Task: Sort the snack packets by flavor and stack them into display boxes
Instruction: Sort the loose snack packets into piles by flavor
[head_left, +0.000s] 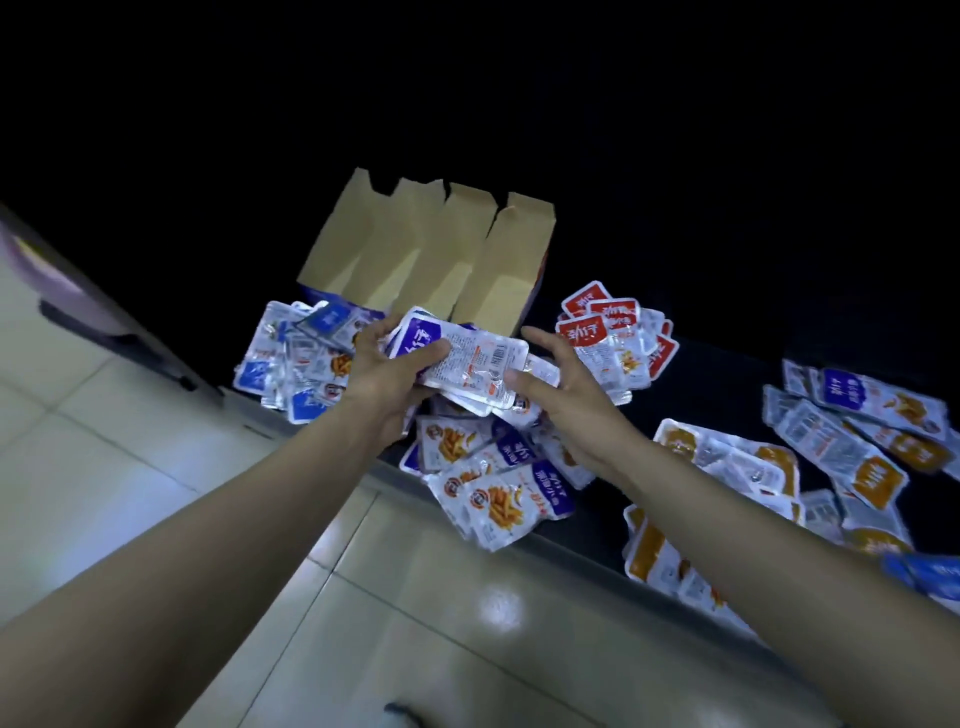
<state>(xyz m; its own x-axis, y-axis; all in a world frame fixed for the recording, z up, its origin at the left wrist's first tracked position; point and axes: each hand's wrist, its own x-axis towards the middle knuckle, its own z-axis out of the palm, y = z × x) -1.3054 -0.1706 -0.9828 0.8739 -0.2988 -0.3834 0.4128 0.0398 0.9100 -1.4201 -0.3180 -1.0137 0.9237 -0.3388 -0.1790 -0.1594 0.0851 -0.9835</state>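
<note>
My left hand (387, 366) grasps a stack of purple packets (467, 358); my right hand (563, 402), fingers (543, 342) released, sits just beside it.

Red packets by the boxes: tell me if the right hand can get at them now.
Probably yes. The right hand is open just beside the red packets, which lie uncovered, with nothing between them.

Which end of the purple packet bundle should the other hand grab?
Grip the free white end of the purple packet bundle, coming from the right. The left hand holds the purple end, so the white end sticks out toward the open right hand. The packets are flat, so probably thumb on top, fingers underneath.
</note>
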